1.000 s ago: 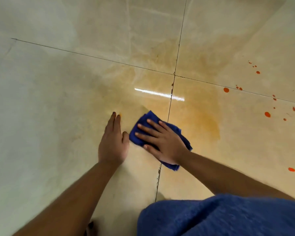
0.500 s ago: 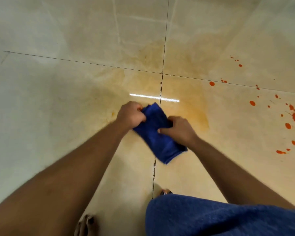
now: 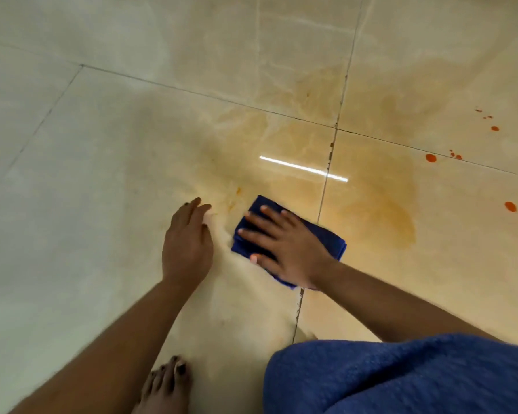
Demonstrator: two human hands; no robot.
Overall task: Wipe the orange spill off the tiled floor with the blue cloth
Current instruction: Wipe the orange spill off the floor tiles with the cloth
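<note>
The folded blue cloth (image 3: pixel 331 239) lies flat on the tiled floor (image 3: pixel 87 174), straddling a grout line. My right hand (image 3: pixel 284 243) presses down on it with fingers spread. Just left of the cloth, my left hand (image 3: pixel 187 243) rests flat on the bare tile, holding nothing. A smeared orange film (image 3: pixel 380 204) covers the tiles beyond and to the right of the cloth. Bright orange drops (image 3: pixel 510 206) dot the floor at the far right.
My bare foot (image 3: pixel 165 383) stands on the tile at the bottom centre. A knee in blue fabric (image 3: pixel 401 375) fills the bottom right. A light strip reflects off the wet floor (image 3: pixel 304 168) just beyond the cloth.
Half a second ago both hands held the cloth up, folding it. Now the cloth is flat on the floor under my right hand, and my left hand has let go and rests beside it.
</note>
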